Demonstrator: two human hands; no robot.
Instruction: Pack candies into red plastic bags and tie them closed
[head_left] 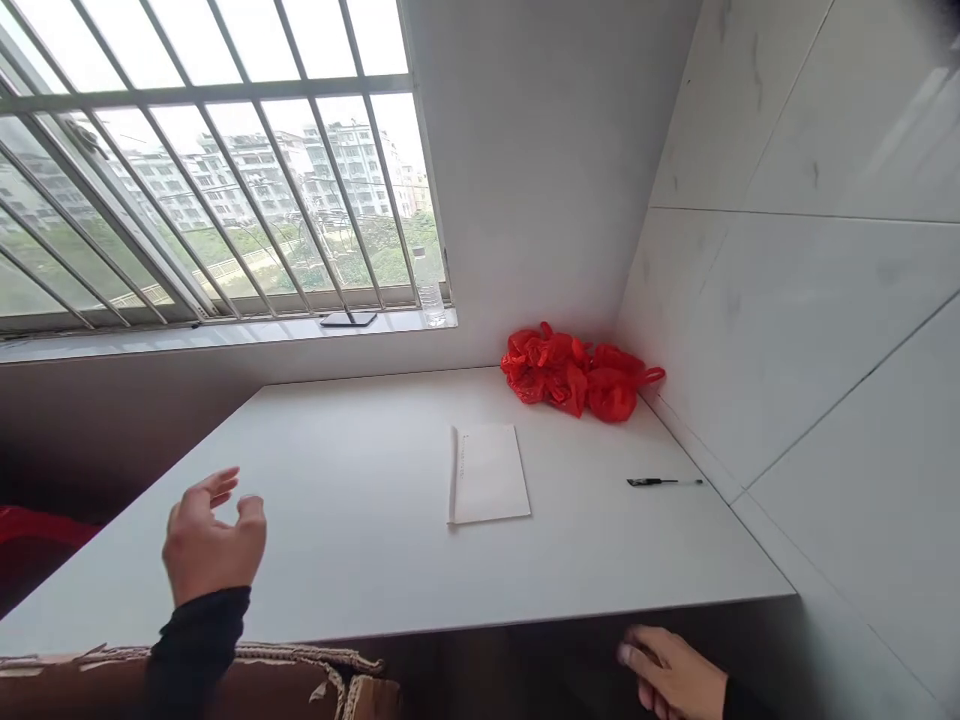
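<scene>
My left hand [214,540] is raised over the left part of the white table [337,560], its fingers curved and apart from the thumb, with nothing between them. My right hand [675,672] hangs just off the table's front edge, loosely closed, and no object shows in it. Between the two hands, on the table, lies a white paper pad [491,475] with a folded left edge and a small column of faint writing. To its right rests a black-and-clear pen [664,482], with the right hand below and apart from it.
Red plastic bags [570,370] sit bunched at the table's back right corner, by the tiled wall [840,350]. A clear bottle [429,290] and a dark flat object [349,320] stand on the windowsill. An open cardboard box [300,680] is at the front left, under my left forearm.
</scene>
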